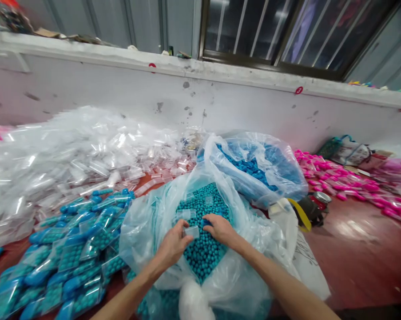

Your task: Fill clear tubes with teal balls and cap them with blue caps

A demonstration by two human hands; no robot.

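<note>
My left hand [174,243] pinches a small clear plastic case [192,231] between thumb and fingers, over an open bag of teal beads [203,255]. Facing it, my right hand [223,229] has its fingertips curled together just above the beads. A bit of darker blue shows at those fingertips, too small to tell what it is. More clear cases [187,214] lie on the beads. The translucent bag [138,222] has its rim folded outward around them.
Filled bead cases with blue caps [70,253] are heaped at left, before a large pile of empty clear cases [63,155]. Behind stands a bag of blue caps [250,166]. Pink pieces [347,178], a jar [321,200] and a yellow-handled tool [300,214] lie right on the red table [363,258].
</note>
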